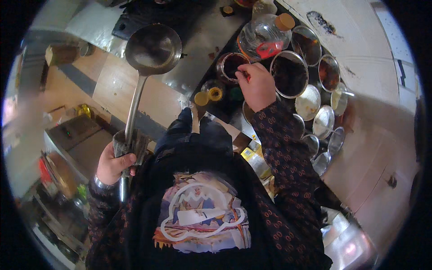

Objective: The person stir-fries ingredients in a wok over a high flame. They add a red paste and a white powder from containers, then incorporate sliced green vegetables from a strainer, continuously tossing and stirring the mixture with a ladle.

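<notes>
My left hand [114, 164] is wrapped around the handle of a metal ladle [154, 49], with a grey cloth [140, 146] bunched at the grip. The ladle's round bowl points away from me and looks bare inside. My right hand [258, 87] is over the near edge of a jar [220, 68] with dark red contents. Its fingertips are pinched together at the rim; a small red bit shows by them, but what they hold cannot be made out. Just beyond stands a clear plastic bottle [258, 36] with an orange-brown cap. Small yellow-topped bottles [215, 93] stand nearer me.
Several round metal bowls of seasonings, among them one with dark contents [289, 74] and one with white contents [323, 121], crowd the right. A metal counter [198, 58] with a black object [130, 22] lies ahead. Left, a metal cabinet [78, 130] stands on the tiled floor [119, 81].
</notes>
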`<state>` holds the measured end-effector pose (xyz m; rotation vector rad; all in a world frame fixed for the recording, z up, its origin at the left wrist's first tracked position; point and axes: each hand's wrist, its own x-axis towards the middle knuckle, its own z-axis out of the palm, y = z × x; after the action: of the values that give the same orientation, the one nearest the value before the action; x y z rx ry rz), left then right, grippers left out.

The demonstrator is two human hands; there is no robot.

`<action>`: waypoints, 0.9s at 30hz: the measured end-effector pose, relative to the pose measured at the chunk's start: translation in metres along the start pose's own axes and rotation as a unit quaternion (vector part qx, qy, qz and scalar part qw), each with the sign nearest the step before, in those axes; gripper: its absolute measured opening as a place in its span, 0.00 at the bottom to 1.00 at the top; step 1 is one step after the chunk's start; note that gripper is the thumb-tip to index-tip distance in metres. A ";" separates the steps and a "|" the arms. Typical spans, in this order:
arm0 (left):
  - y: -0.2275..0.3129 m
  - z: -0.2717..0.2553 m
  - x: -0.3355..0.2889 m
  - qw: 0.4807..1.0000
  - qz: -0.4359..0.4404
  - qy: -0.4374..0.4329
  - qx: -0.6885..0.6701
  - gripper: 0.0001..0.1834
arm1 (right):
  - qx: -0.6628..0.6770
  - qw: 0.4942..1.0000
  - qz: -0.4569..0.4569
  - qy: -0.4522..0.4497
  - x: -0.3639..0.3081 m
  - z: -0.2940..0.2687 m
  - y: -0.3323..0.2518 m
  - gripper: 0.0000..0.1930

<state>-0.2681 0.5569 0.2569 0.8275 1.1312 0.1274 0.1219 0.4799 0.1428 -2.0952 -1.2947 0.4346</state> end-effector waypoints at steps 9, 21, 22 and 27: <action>0.063 0.011 0.032 0.987 -0.073 0.006 0.140 0.23 | -0.134 0.963 -0.231 0.018 0.010 -0.036 0.002 0.05; 0.066 0.038 -0.003 0.973 -0.107 -0.120 0.168 0.23 | 0.000 0.997 -0.069 -0.015 -0.045 -0.054 -0.029 0.04; 0.067 0.040 -0.005 0.978 -0.087 -0.085 0.167 0.23 | -0.010 0.997 -0.041 -0.058 -0.044 -0.062 -0.029 0.04; 0.062 0.039 -0.003 0.978 -0.082 -0.086 0.172 0.23 | -0.069 0.982 -0.151 -0.094 -0.041 -0.089 -0.018 0.03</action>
<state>-0.2180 0.5782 0.3057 1.0251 1.0661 -0.2807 0.1410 0.4193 0.2192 -1.9577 -1.7672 0.4278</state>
